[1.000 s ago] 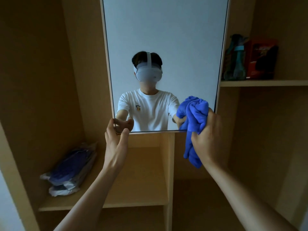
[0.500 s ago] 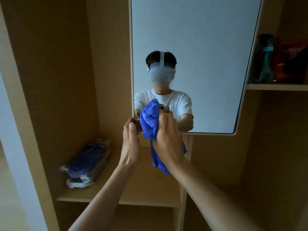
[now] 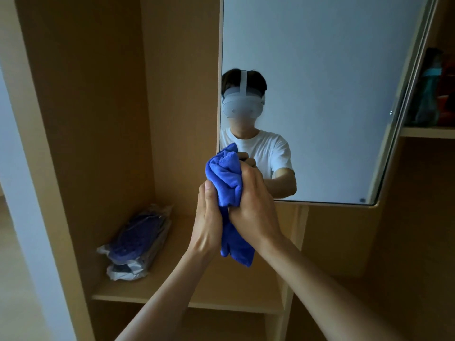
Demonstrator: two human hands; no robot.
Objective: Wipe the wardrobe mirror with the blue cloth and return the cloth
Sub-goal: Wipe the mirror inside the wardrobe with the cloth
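Head view, the only one you have. Your right hand (image 3: 253,205) grips the blue cloth (image 3: 225,178) as a bunched wad, fingers curled round its middle. Your left hand (image 3: 209,217) stands upright just beside it, fingers fairly straight and laid against the cloth's left side, holding nothing that I can see. Whether that hand also touches the glass edge is hidden behind the cloth.

The cloth's long axis runs up and down. Its thick upper end sits over the lower left corner of the mirror (image 3: 320,70), and its loose tail hangs below your hands, in front of the shelf (image 3: 172,299). The relation that matters is this: nearly all the glass lies above and to the right of your hands, and the right hand, which has the cloth, is the nearer one to it. I judge the wiping to be in hand at that corner, with the return of the cloth not yet due. The next stroke would likely need to travel up or rightward along the pane.

The mirror is a tall panel inside a pale wooden wardrobe, and it reflects you in a white shirt. A plastic-wrapped bundle (image 3: 138,242) lies on the shelf at lower left, well apart from your hands. A bottle (image 3: 428,89) stands on a higher shelf (image 3: 428,132) right of the mirror. The light is dim.
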